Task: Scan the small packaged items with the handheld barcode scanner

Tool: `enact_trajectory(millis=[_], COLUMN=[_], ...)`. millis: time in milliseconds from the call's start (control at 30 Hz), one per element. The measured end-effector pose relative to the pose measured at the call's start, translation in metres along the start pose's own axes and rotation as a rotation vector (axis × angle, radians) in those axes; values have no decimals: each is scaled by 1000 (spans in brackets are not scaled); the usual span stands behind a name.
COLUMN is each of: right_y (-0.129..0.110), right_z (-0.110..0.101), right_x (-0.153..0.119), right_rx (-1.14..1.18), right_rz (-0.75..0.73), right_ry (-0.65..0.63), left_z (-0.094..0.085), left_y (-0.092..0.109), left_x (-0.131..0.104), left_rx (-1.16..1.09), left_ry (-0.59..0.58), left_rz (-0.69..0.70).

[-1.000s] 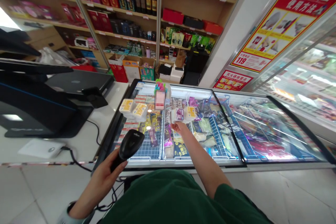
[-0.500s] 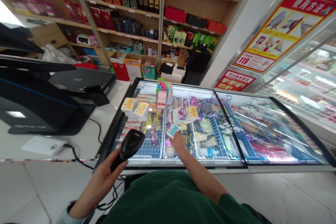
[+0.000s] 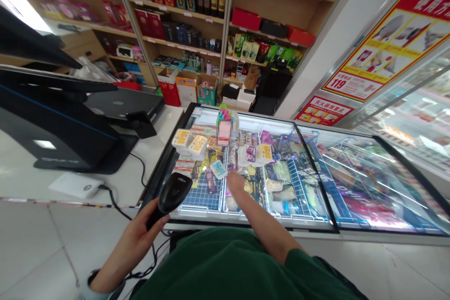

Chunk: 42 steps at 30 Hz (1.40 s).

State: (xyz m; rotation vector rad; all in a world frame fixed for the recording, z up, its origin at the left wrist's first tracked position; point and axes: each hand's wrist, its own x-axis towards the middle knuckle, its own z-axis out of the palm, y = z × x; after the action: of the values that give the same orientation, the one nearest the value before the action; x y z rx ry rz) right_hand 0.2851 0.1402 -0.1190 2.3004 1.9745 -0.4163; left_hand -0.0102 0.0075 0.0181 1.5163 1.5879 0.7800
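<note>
My left hand [image 3: 146,227] is wrapped round the handle of a black barcode scanner [image 3: 176,191], its head tilted up over the near left edge of the chest freezer [image 3: 267,230]. In my right hand [image 3: 235,183] is a small pack with a light blue label [image 3: 218,169], held by one edge above the glass top, left of my fingers; the fingertips are partly hidden. Close by on the glass sit packs with yellow labels [image 3: 198,145] at the left. A pack with a purple label [image 3: 250,153] and another yellow-labelled pack [image 3: 265,152] sit farther right.
At the left, a counter [image 3: 123,192] carries a black till [image 3: 59,126] and a white box [image 3: 75,185] with a cable. A blurred pink item [image 3: 224,132] stands at the freezer's back. Wire baskets of frozen goods show through the glass; shelves [image 3: 183,14] with bottles rise behind.
My right hand has swung the blue-labelled pack left, toward the scanner. The scanner stays in my left hand. The whole view has shifted slightly, with the surroundings now farther right.
</note>
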Motion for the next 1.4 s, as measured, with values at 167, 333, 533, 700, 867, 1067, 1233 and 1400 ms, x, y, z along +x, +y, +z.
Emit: enact_trajectory(millis=[167,333,533,700,867,1067,1233,1400], right_y=[-12,-14,-21,-24,-46,-112,-140,-137], right_z=[4,25,13,-4,-15,-42,-50,-46], right_x=[-11,-11,20,34,35,54,61,60], right_rx=[-83,-151,-119,-51,345,1009,1036,1239], right_rz=[-421,-696,-321,-238,-194,105,159,217], right_ry=[168,43,52,84,79,-170,-176,-177], left_z=[0,0,2,4,0,-4,-11,-16], left_y=[-2,1,6,4,6,9,3,1], left_x=[1,2,4,6,4,3,1,-1], left_rx=[-4,-2,-10,-20,-2,-15,-35,-45], left_ry=[0,-4,4,10,27,53,70,94], left_rz=[-9,-22,-16,0,11,0,-23,-42])
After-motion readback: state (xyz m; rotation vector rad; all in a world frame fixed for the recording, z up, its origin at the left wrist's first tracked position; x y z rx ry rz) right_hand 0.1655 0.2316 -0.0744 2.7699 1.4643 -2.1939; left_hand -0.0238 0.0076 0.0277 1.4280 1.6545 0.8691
